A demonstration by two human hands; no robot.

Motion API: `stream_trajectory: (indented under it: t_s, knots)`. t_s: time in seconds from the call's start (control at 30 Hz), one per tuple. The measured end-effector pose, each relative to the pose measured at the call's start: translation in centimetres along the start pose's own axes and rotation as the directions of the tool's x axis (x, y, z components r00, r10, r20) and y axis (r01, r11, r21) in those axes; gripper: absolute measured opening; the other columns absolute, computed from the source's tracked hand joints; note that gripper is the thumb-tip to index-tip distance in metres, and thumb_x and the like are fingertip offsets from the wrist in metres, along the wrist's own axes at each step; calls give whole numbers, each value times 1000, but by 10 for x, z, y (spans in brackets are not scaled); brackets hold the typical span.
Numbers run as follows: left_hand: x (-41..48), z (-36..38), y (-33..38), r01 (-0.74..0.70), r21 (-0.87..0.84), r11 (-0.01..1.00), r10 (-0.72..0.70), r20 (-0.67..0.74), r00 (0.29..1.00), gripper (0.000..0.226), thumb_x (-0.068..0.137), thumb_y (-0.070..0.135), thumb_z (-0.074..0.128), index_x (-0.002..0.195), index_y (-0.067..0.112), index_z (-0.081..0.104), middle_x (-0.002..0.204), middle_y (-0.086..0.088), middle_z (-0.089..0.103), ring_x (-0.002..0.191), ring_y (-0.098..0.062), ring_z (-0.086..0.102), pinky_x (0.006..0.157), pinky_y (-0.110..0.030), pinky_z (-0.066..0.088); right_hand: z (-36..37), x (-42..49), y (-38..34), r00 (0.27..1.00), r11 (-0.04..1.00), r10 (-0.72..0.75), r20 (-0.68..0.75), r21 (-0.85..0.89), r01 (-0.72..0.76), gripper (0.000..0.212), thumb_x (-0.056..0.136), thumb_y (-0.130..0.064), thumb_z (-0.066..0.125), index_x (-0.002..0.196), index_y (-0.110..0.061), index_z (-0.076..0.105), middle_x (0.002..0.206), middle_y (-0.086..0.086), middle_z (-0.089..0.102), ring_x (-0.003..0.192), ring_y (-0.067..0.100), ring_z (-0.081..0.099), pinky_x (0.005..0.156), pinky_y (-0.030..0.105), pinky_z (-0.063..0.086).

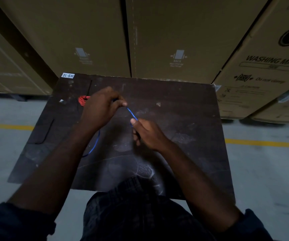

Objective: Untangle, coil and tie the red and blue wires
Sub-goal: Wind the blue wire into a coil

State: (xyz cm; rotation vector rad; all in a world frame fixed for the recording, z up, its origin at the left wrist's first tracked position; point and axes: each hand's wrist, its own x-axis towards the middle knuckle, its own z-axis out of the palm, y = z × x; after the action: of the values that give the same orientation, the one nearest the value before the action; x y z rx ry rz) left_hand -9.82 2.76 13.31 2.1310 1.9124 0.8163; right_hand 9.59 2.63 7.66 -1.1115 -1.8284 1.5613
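A thin blue wire (131,114) runs taut between my two hands above the dark table (183,110). My left hand (102,108) pinches its upper end between thumb and fingers. My right hand (147,133) grips the wire lower down, fingers curled round it. A loose loop of the same blue wire hangs below my left forearm near the table's left middle. A bundle of red wire (83,100) lies on the table behind my left hand, partly hidden by it.
Tall cardboard boxes (180,40) stand against the table's far edge and to the right. A white label (68,75) marks the far left corner. Grey floor with a yellow line (261,142) lies on both sides.
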Motion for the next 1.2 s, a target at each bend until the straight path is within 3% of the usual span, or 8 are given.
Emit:
stream_trajectory:
  t_s: [0.17, 0.3, 0.43, 0.57, 0.63, 0.8, 0.93, 1.2]
  knots:
    - [-21, 49, -14, 144, -166, 975, -148, -11, 989, 22, 89, 31, 51, 83, 17, 67, 82, -3, 63, 79, -18, 57, 73, -33, 44, 5, 4, -4, 991, 938, 39, -127, 348, 8, 41, 96, -37, 40, 65, -12, 48, 50, 3, 53, 40, 25, 50, 56, 51, 47]
    - [-42, 80, -2, 187, -238, 953, -185, 30, 982, 18, 93, 15, 52, 88, 9, 68, 82, -8, 66, 77, -8, 53, 71, -11, 35, 1, 6, -8, 977, 872, 65, -203, 487, 43, 46, 102, -27, 36, 62, -9, 47, 46, 2, 53, 41, 26, 53, 47, 33, 45]
    - [-57, 95, 0, 245, -212, 946, -219, 138, 966, 31, 94, 26, 45, 95, 6, 68, 84, -11, 68, 79, -21, 60, 69, -25, 38, -11, 11, -12, 957, 823, 60, -283, 556, 113, 48, 105, -23, 30, 63, -6, 47, 50, 10, 58, 42, 25, 60, 51, 28, 49]
    - [-67, 97, 19, 247, -253, 935, -204, 186, 961, 29, 96, 27, 44, 112, 17, 67, 88, -4, 68, 80, -5, 56, 68, -11, 32, -17, 18, -13, 946, 751, 125, -300, 652, 108, 44, 104, -29, 29, 73, -4, 47, 55, 6, 63, 48, 23, 66, 51, 29, 53]
    - [-69, 100, 24, 235, -213, 948, -198, 184, 963, 36, 96, 35, 40, 120, 20, 63, 105, -5, 70, 91, -9, 60, 76, -16, 38, -18, 23, -12, 923, 734, 159, -349, 667, 126, 43, 104, -31, 30, 75, -5, 48, 57, 5, 64, 51, 25, 67, 54, 29, 54]
    - [-72, 106, 23, 219, -84, 972, -188, 278, 942, 53, 93, 53, 26, 106, 19, 65, 101, -11, 69, 93, -29, 64, 80, -35, 47, -23, 38, -7, 872, 735, 170, -460, 649, 199, 35, 104, -26, 32, 79, -8, 48, 72, 6, 70, 64, 24, 72, 67, 30, 54]
    - [-75, 98, 32, 27, -227, 973, 36, 266, 963, 30, 96, 23, 45, 116, 11, 64, 114, -11, 68, 103, -21, 60, 91, -21, 39, -30, 50, 1, 859, 748, 170, -484, 630, 207, 30, 104, -21, 32, 81, -8, 48, 86, 13, 67, 70, 19, 72, 74, 33, 53]
    - [-48, 63, 35, -141, -109, 984, 162, 217, 963, 27, 91, 31, 50, 82, 11, 66, 76, -6, 69, 73, -23, 64, 65, -27, 36, -14, 44, 42, 882, 988, 30, -470, 148, 45, 24, 96, -38, 39, 82, -25, 54, 86, -2, 72, 85, 16, 72, 87, 43, 53]
